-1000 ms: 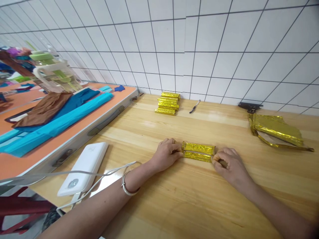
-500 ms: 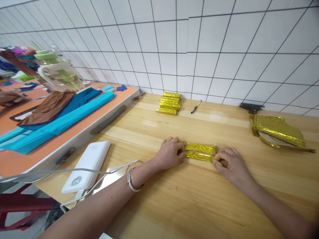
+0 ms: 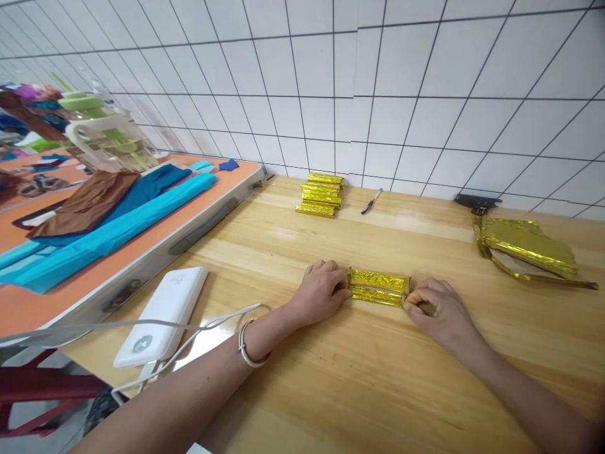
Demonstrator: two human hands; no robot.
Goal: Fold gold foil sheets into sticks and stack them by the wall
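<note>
A piece of shiny gold foil paper (image 3: 379,279) lies on the wooden table, its long sides folded in so that a narrow seam runs along the middle. My left hand (image 3: 321,290) is closed at the paper's left end, fingers pinched on its edge. At the right end, my right hand (image 3: 437,312) pinches the lower corner between thumb and fingers. Farther back, near the wall, several folded gold foil strips (image 3: 319,197) lie in a row. A larger stack of gold foil paper (image 3: 529,246) rests at the right, partly in an opened wrapper.
A pen (image 3: 372,202) and a black clip-like object (image 3: 477,203) lie near the tiled wall. At left, a white power bank (image 3: 163,315) with a cable sits by an orange-topped table (image 3: 113,252) carrying cloth, scissors (image 3: 42,184) and a jug (image 3: 111,142).
My hands and the gold paper have barely moved. On the orange table, another person's hand has drawn back to the left, leaving the scissors in sight.
</note>
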